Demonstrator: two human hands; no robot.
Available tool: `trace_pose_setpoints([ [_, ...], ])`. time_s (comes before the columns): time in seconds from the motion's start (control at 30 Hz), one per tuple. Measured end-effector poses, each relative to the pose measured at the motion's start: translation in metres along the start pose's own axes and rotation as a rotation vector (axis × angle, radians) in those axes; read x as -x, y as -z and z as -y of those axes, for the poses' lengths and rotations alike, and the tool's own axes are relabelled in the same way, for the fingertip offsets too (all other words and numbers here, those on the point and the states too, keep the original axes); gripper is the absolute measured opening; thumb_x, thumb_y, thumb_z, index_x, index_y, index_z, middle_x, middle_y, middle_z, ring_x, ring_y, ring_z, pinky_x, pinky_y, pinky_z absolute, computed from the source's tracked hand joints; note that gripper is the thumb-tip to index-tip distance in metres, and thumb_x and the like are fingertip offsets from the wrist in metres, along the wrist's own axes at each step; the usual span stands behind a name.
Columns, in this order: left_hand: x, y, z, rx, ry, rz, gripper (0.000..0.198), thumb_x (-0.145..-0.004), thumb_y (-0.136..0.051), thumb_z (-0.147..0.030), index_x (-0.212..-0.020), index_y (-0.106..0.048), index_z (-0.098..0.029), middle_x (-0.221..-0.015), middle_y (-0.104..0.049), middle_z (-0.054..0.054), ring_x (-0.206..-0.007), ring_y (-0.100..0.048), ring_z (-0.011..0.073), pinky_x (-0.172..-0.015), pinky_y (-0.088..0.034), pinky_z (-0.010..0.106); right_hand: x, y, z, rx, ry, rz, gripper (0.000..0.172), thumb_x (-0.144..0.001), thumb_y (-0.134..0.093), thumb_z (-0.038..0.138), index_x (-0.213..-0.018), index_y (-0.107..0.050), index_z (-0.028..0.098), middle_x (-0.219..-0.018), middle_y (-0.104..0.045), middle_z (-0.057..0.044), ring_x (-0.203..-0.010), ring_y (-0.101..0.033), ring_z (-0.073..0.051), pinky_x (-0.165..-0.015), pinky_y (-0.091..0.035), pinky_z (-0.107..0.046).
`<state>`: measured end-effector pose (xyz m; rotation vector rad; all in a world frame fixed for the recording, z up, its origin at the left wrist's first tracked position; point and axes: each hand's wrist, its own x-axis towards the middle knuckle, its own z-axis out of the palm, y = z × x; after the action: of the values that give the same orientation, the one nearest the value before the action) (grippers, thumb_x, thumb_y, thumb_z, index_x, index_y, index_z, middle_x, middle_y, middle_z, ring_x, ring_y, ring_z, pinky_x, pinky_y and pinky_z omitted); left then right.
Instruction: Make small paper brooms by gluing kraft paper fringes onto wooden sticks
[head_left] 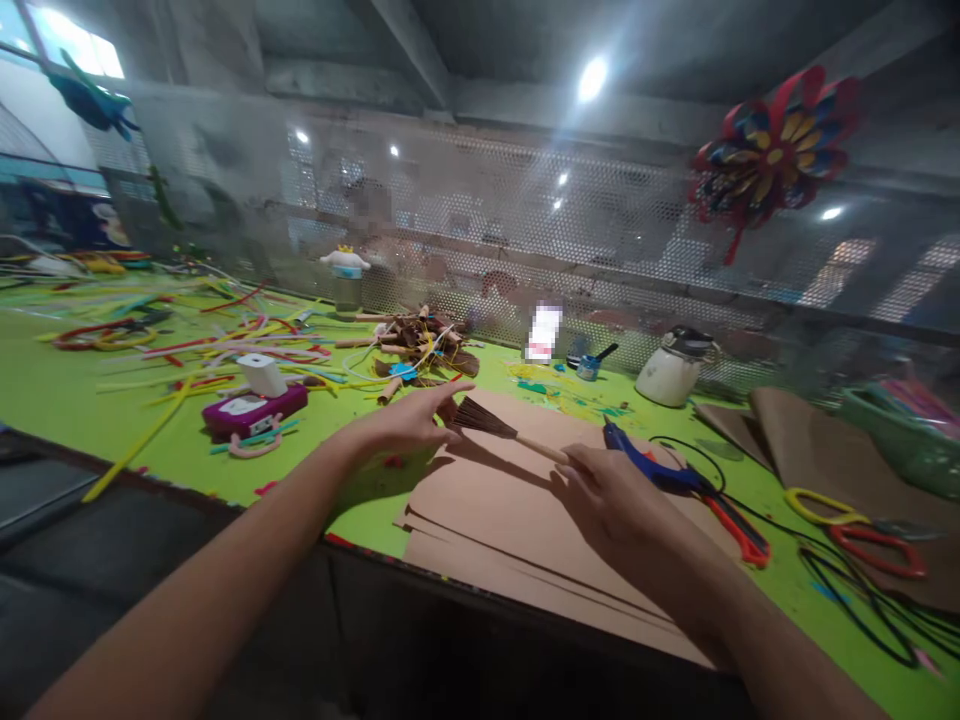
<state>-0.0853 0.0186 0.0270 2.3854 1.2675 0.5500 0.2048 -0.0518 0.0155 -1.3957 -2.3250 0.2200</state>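
Note:
In my right hand (pixel 600 490) is the thin, pale handle of a small broom-like piece. Its dark brown, ribbed head (pixel 486 418) fans out toward the left, above the paper. My left hand (pixel 412 415) is at the wide end of that head, index finger stretched out and thumb apart, with the tip of the fan between them; whether they touch it I cannot tell. Beneath both hands lie flat sheets of brown paper (pixel 487 510). A blue glue gun (pixel 652 462) rests just beyond my right hand, beside a red-and-black cutter knife (pixel 739 530).
Scissors with yellow and red handles (pixel 877 540) and black cable (pixel 847 610) lie at right. A white kettle-shaped pot (pixel 671 368) and a blue jar (pixel 589 368) stand behind. Left are a purple box (pixel 255 410), coloured strips (pixel 172 350) and a brown paper pile (pixel 427 345).

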Motion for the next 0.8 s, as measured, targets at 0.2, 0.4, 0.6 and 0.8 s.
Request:
trace_pose_setpoints([
  [0.2,0.006,0.011,0.008,0.054,0.008,0.133,0.03,-0.078,-0.049,-0.037,-0.087,-0.066,-0.014,-0.056,-0.046,-0.003,-0.051,-0.038,0.0095,-0.049,-0.025,0.02,-0.009,0.003,-0.016,-0.035,0.014,0.102,0.026,-0.084,-0.046,0.036,-0.067,-0.052,0.019,-0.059,-0.054,-0.001,-0.054,-0.043,-0.012,-0.051,-0.027,-0.025],
  [0.4,0.04,0.038,0.008,0.181,-0.047,0.319,0.04,-0.082,-0.047,-0.05,-0.071,-0.062,-0.014,-0.058,-0.043,-0.003,-0.053,-0.034,0.0092,-0.053,-0.026,0.022,-0.006,0.007,-0.011,-0.191,-0.028,0.152,0.026,-0.08,-0.051,0.04,-0.065,-0.053,0.018,-0.058,-0.052,-0.001,-0.054,-0.041,-0.012,-0.048,-0.03,-0.025],
  [0.6,0.059,0.027,0.012,0.386,0.052,0.048,0.045,-0.083,-0.045,-0.052,-0.056,-0.043,-0.016,-0.051,-0.029,-0.005,-0.048,-0.023,0.0081,-0.047,-0.02,0.023,0.001,-0.001,-0.001,-0.229,-0.039,0.19,0.027,-0.085,-0.044,0.037,-0.066,-0.048,0.019,-0.059,-0.049,0.0,-0.054,-0.041,-0.012,-0.048,-0.03,-0.024],
  [0.8,0.078,0.032,0.042,0.506,0.203,-0.178,0.039,-0.085,-0.04,-0.048,-0.059,-0.034,-0.019,-0.05,-0.026,-0.005,-0.044,-0.02,0.0071,-0.043,-0.017,0.023,0.019,-0.005,-0.022,-0.164,-0.103,0.118,0.031,-0.086,-0.042,0.043,-0.065,-0.046,0.019,-0.058,-0.045,0.003,-0.052,-0.038,-0.011,-0.047,-0.029,-0.024],
])
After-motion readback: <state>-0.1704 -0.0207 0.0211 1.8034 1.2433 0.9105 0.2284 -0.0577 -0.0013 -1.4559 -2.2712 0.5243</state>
